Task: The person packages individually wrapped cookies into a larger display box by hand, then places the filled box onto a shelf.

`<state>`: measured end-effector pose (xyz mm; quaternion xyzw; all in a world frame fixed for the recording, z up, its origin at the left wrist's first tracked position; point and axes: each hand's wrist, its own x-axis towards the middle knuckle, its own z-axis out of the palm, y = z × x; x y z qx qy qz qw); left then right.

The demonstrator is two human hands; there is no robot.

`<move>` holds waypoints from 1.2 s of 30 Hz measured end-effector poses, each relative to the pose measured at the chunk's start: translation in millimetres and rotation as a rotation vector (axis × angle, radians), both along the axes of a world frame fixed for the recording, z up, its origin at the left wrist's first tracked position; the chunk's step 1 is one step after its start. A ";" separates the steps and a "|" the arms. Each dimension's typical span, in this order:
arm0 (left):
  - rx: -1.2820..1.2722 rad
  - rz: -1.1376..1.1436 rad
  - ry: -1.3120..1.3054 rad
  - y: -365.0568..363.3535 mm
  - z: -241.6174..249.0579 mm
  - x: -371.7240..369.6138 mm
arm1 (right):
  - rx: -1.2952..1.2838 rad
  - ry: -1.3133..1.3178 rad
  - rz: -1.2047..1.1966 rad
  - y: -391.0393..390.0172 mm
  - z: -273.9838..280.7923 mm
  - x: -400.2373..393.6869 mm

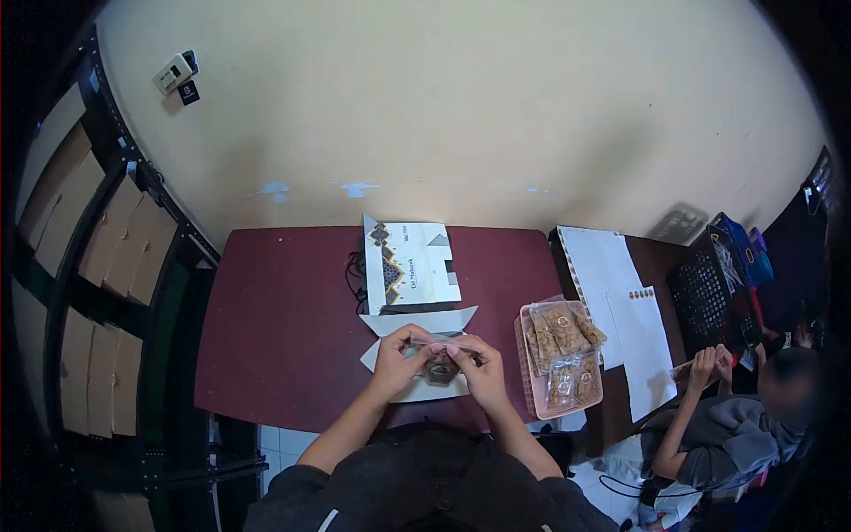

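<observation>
Both my left hand (pixel 397 359) and my right hand (pixel 479 365) pinch the top edge of a small clear plastic bag (pixel 440 371) with dark contents. The bag hangs between them over an open white box (pixel 417 390) near the table's front edge. Behind this box lies a white printed box (pixel 415 266) with a dark and gold pattern. To the right of my right hand, a pink basket (pixel 521 355) holds several clear packets of light brown pieces (pixel 557 328).
The dark red table (pixel 284 310) stands against the wall. Black cables (pixel 356 275) lie left of the printed box. White sheets (pixel 612 284) and a black basket (pixel 709 293) are at right, beside a seated person (pixel 727 434). Shelves with cardboard boxes (pixel 106 239) stand at left.
</observation>
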<state>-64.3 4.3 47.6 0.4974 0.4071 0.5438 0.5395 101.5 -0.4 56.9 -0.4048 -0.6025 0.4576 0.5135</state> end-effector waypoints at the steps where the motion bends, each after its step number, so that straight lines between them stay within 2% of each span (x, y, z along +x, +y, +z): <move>1: -0.001 0.001 0.001 0.6 -1.5 -1.1 | -0.171 0.035 0.051 -0.9 0.1 5.7; 2: 0.044 -0.029 0.065 2.1 -4.6 -4.6 | -0.339 0.071 0.101 -1.2 0.4 11.7; 3: 0.091 -0.059 0.129 3.2 -6.0 -8.2 | -0.338 0.073 0.101 -1.2 3.2 16.9; 6: 0.085 -0.167 0.189 1.7 -4.2 -18.3 | -0.412 -0.021 0.345 -1.9 17.5 36.4; 8: 0.079 -0.259 0.235 2.9 -3.4 -20.8 | -0.428 0.027 0.362 -4.4 15.3 42.2; 9: 0.091 -0.259 0.238 4.0 -3.2 -20.2 | -0.449 0.075 0.379 -4.9 14.0 43.6; 11: -0.030 -0.265 0.051 3.7 -5.0 -18.2 | -0.438 0.076 0.376 -5.2 12.9 39.5; 13: -0.112 -0.290 0.044 3.1 -6.8 -13.5 | -0.142 -0.065 0.215 -7.6 18.3 24.5; 14: 0.011 -0.052 -0.048 2.0 -7.2 -0.8 | 0.014 -0.119 0.109 -4.7 7.7 20.9; 15: 0.136 0.189 -0.141 1.0 -6.6 5.9 | 0.015 -0.118 0.109 -4.7 6.8 16.0; 16: 0.261 0.190 0.036 2.8 -17.9 3.3 | 0.120 -0.178 -0.020 -3.7 6.5 10.8; 17: 0.252 0.090 0.171 1.1 -23.6 1.4 | 0.226 -0.236 -0.148 -2.2 6.4 4.7; 19: 0.347 0.048 0.209 -9.8 -8.4 20.0 | 0.380 -0.372 -0.146 -4.5 13.1 -9.9; 21: 0.371 0.048 0.168 -13.5 -13.6 24.6 | 0.325 -0.140 -0.046 -3.8 1.7 -15.5; 22: 0.330 0.061 0.153 -14.3 -12.7 24.5 | 0.325 -0.139 -0.045 -2.4 -2.7 -12.9; 24: 0.266 0.149 0.128 -12.9 -12.2 26.9 | 0.369 -0.528 -0.116 -0.5 -5.6 -5.1; 25: 0.266 0.146 0.129 -12.4 -11.5 25.7 | 0.368 -0.528 -0.120 0.0 -4.3 -6.5; 27: 0.226 0.149 0.184 -14.1 -10.5 20.6 | 0.231 -0.244 -0.337 1.3 3.3 -15.1; 28: 0.184 0.168 0.086 -13.4 -16.8 20.1 | 0.134 -0.046 -0.405 3.5 9.6 -20.1; 29: 0.179 0.168 0.087 -12.8 -18.2 16.9 | 0.129 -0.045 -0.405 5.2 4.9 -15.9; 31: 0.234 0.075 0.259 -7.6 -15.7 6.2 | -0.205 0.134 0.013 10.3 -3.2 0.0; 35: 0.209 -0.147 0.327 -2.9 -10.3 -16.3 | -0.397 0.176 0.095 7.8 -3.7 9.9; 36: 0.201 -0.231 0.422 -0.1 -6.5 -23.4 | -0.404 0.150 0.162 11.3 -5.9 15.3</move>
